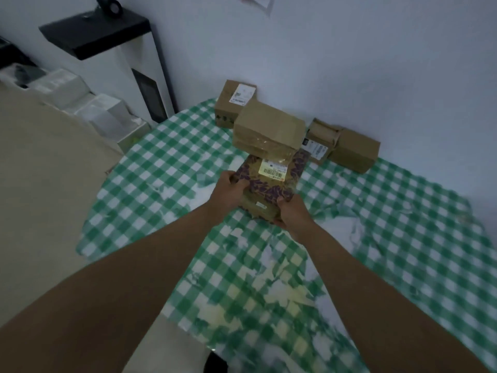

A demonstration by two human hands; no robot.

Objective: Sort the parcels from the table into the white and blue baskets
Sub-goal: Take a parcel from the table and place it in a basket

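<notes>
Head view puts our left hand [228,188] and right hand [291,211] clamped on opposite near corners of the patterned parcel [271,181] at the frame's centre, just above the checked counter [403,224]. A taped brown parcel [269,130] sits on its far end, so we should lift level and slowly or it may slide off. Three more brown parcels [352,150] wait by the wall, upper centre. Neither basket shows here, and the dim, blurred picture probably hides a second parcel under our grip.
</notes>
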